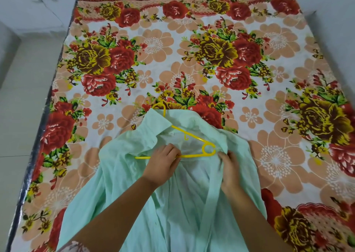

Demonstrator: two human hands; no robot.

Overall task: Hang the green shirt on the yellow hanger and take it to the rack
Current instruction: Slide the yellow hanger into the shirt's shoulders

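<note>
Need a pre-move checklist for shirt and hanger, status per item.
1. Left hand grips yellow hanger bar: ok.
2. Right hand pinches green shirt beside the hanger's loop end: ok.
3. Hook clear of collar: ok.
4. Loop end inside shirt shoulder: not ok, exposed.
5. Opposite end seated in its shoulder: cannot tell, fabric covers it.

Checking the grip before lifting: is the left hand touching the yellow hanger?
Touching. The head view shows the left hand with its fingers curled round the bottom bar of the yellow hanger.
</note>
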